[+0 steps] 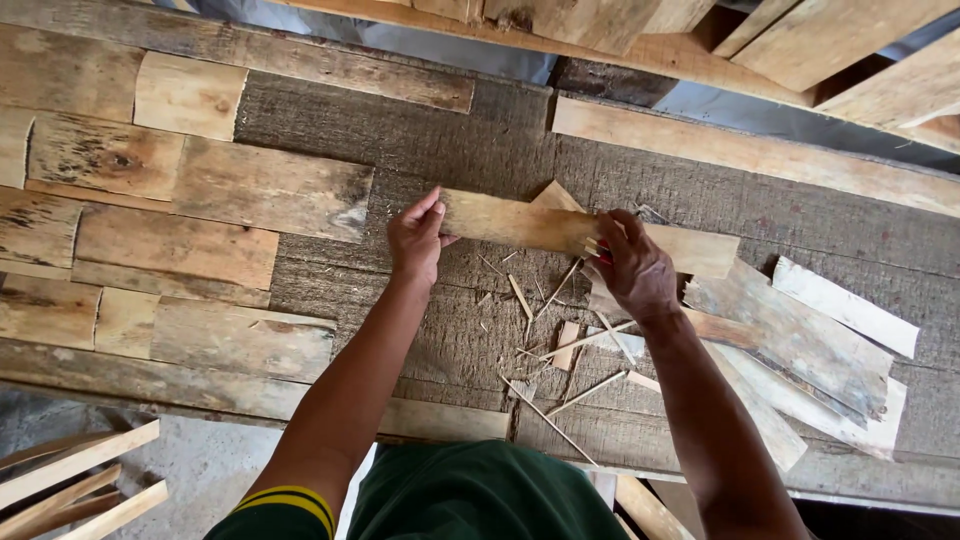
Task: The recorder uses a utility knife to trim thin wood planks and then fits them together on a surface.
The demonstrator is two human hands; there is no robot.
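The left hand [416, 240] pinches the near end of a flat wooden board [520, 222], thumb and fingers closed on its edge. The right hand [634, 268] is wrapped around the middle of the same board, fingers curled shut; something red and narrow shows at the fingertips, too small to identify. The board lies nearly level, just above the rough grey workbench [440, 140], with its far end reaching toward a pile of broken slats [800, 345] on the right.

Hazards, judged from this position:

- Splinters. The board's edges look raw and fibrous. A hand sliding along the grain on bare skin could take a sliver.
- Loss of grip. The left hand holds by a pinch only. If the right hand twists or pulls, the near end could slip free and drop onto the bench.
- Loose debris. Thin wood slivers [560, 385] lie scattered directly below the hands. A board set down on them would rock rather than sit flat.
- Snagging. The far end sits close to the broken slats, and a sideways move could catch them and shift the pile.

To the left, short planks [210, 210] lie side by side in rows, well apart from the hands. Longer timber [760, 150] rests along the far edge of the bench.
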